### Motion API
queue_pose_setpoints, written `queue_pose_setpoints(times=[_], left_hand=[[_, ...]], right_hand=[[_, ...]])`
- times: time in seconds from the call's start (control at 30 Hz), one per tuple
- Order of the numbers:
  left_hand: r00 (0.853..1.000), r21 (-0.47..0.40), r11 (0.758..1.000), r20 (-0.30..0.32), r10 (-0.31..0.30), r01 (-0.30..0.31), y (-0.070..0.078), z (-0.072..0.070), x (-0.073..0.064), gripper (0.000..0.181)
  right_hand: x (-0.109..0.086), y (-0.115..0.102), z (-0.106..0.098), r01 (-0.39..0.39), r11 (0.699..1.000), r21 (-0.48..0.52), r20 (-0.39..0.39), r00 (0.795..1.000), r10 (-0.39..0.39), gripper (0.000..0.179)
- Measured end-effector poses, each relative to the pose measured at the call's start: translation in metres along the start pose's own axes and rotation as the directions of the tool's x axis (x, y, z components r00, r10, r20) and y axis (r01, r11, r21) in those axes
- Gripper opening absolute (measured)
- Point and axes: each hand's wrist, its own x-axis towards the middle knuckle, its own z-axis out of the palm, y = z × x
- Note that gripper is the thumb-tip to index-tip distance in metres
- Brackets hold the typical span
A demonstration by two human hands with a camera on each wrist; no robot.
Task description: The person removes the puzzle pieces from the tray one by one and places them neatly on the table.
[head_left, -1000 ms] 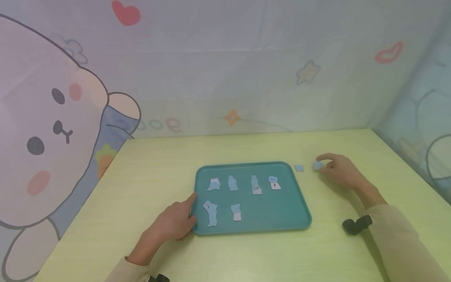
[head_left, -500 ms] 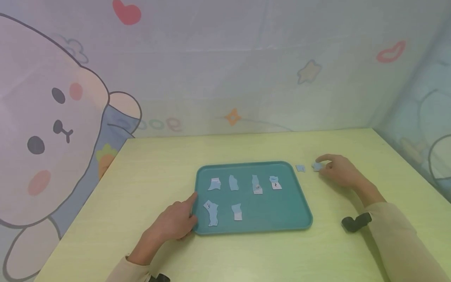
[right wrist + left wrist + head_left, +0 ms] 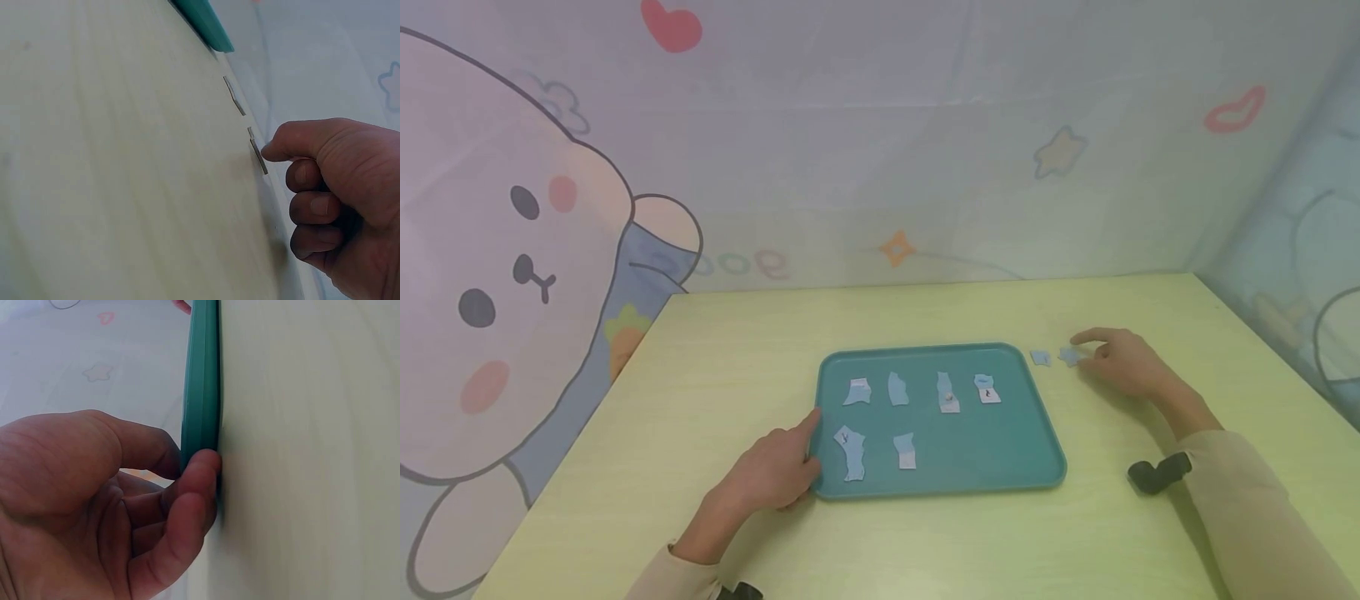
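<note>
My left hand [image 3: 772,471] grips the left rim of a teal tray [image 3: 977,458]; in the left wrist view the thumb lies against one side of the rim and curled fingers against the other. At the right, my right hand [image 3: 1126,364] hovers low over the table, index finger reaching forward. Its thumb is close by a flat, jagged light-blue piece [image 3: 1067,357], which lies on the table; whether they touch I cannot tell. In the right wrist view this thin piece [image 3: 257,152] is seen edge-on and the lower fingers are curled. A smaller light-blue piece [image 3: 1041,357] lies between it and the tray.
Several irregular flat blue-and-white pieces lie apart in two rows on the tray, among them a forked piece [image 3: 852,452] and a narrow piece [image 3: 898,389]. Below them is a pale yellow table [image 3: 940,542]. A printed curtain [image 3: 865,142] hangs behind its far edge.
The jagged piece has turned and shifted slightly left, out from between my right thumb and index finger. The left hand stays at the tray's rim.
</note>
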Motion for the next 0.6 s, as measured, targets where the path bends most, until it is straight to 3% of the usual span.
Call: queue_pose_setpoints(times=[0.4,0.6], left_hand=[[1.000,-0.003,1.000,-0.001,-0.003,0.003,0.0004,0.0000,0.0017,0.073],[1.000,-0.003,1.000,-0.006,-0.003,0.003,-0.0003,0.0019,0.0021,0.072]], right_hand=[[0.0013,-0.0065,0.0053,0.018,0.999,-0.035,0.089,0.996,-0.014,0.049],[0.0034,-0.0047,0.0082,0.011,0.999,-0.053,0.078,0.997,-0.007,0.045]])
